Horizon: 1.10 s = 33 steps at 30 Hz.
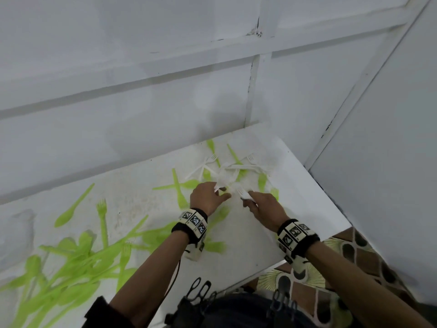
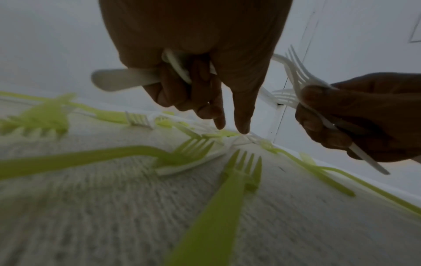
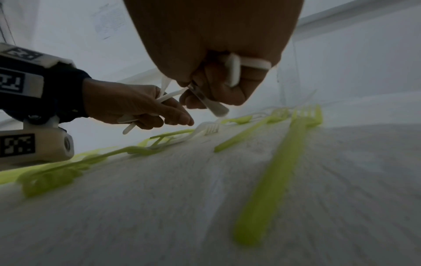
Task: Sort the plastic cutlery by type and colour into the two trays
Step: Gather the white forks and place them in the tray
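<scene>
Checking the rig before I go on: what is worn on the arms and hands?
Bare hands, no gloves. Left hand and right hand each have a black wristband carrying white blocks printed with black square-pattern markers. A dark sleeve edge shows on the left upper arm.

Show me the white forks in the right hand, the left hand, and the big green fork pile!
white forks (image 2: 296, 75): left wrist view, on the tines.
left hand (image 1: 205, 194): head view, back of the hand.
green fork pile (image 1: 71, 275): head view, on crossed handles.
</scene>
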Available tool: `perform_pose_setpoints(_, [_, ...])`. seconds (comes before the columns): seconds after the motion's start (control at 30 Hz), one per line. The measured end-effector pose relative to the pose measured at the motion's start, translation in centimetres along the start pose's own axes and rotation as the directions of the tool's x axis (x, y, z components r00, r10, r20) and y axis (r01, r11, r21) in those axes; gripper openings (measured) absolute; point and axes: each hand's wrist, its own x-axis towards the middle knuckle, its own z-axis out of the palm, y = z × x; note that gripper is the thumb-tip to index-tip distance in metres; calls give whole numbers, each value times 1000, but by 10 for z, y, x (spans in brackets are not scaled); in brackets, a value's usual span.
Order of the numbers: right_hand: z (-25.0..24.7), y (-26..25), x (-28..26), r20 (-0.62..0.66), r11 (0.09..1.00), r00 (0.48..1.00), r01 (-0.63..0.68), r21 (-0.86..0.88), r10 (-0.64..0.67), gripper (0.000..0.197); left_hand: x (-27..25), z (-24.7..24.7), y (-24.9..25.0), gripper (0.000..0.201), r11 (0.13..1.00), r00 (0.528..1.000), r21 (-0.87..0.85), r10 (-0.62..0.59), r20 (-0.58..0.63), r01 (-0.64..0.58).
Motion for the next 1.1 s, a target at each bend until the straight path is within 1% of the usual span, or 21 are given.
perform_pose_setpoints(0.1, [-4,-1,-2,-64,997,997,-47,56,51,25,2,7,3,36,998,999,54,-39,11,38])
perform_pose_setpoints(0.13, [-4,0,-2,-99,994,992,-65,82,73,25,3,9,2,35,997,999,68,-34,8,33])
perform_pose_setpoints(0.2, [-6,-1,-2,-162,981,978,-109,160,135,30,1,9,5,28,991,1000,137,5,3,-5])
perform_pose_setpoints(0.27, [-6,-2,1,-189,963,964,-140,230,185,33,0,8,10,19,973,999,225,46,6,-46])
perform_pose_setpoints(0.33, [-5,-4,6,-184,946,959,-157,285,214,32,-2,6,15,15,962,998,268,50,23,-55])
perform_pose_setpoints(0.4, [-4,-8,11,-166,919,959,-158,362,230,30,-4,3,18,23,959,999,280,31,41,-41])
perform_pose_setpoints(0.5, [-2,-15,16,-144,854,954,-161,494,263,24,-10,1,22,31,972,999,232,18,44,-28])
perform_pose_setpoints(0.53, [0,-17,18,-144,840,951,-164,516,274,22,-11,0,23,33,977,999,214,13,33,-20])
perform_pose_setpoints(0.6, [2,-18,22,-171,844,944,-161,511,283,20,-13,-2,23,33,978,1000,209,1,10,-3])
perform_pose_setpoints(0.7, [4,-18,29,-177,826,930,-185,532,322,21,-17,-5,18,30,974,1000,226,3,12,-5])
perform_pose_setpoints(0.8, [8,-21,33,-178,810,917,-210,547,357,22,-19,-11,9,30,986,999,162,-41,-34,46])
perform_pose_setpoints(0.9, [14,-24,38,-201,805,901,-219,552,383,24,-25,-22,3,34,984,995,161,-62,-84,75])
perform_pose_setpoints(0.97, [19,-25,43,-173,799,906,-235,553,387,22,-33,-30,-4,32,985,990,147,-71,-123,89])
perform_pose_setpoints(1.0, [22,-26,47,-152,811,913,-248,530,379,20,-37,-34,-9,33,990,988,108,-78,-136,93])
perform_pose_setpoints(1.03, [25,-27,50,-130,829,922,-257,496,364,17,-42,-38,-13,35,996,985,29,-80,-153,85])
perform_pose_setpoints(1.07, [28,-30,54,-108,847,930,-268,459,353,14,-46,-42,-19,39,993,982,-89,-92,-166,78])
perform_pose_setpoints(1.1, [32,-34,58,-93,864,935,-275,421,342,11,-49,-45,-25,45,972,979,-224,-109,-173,69])
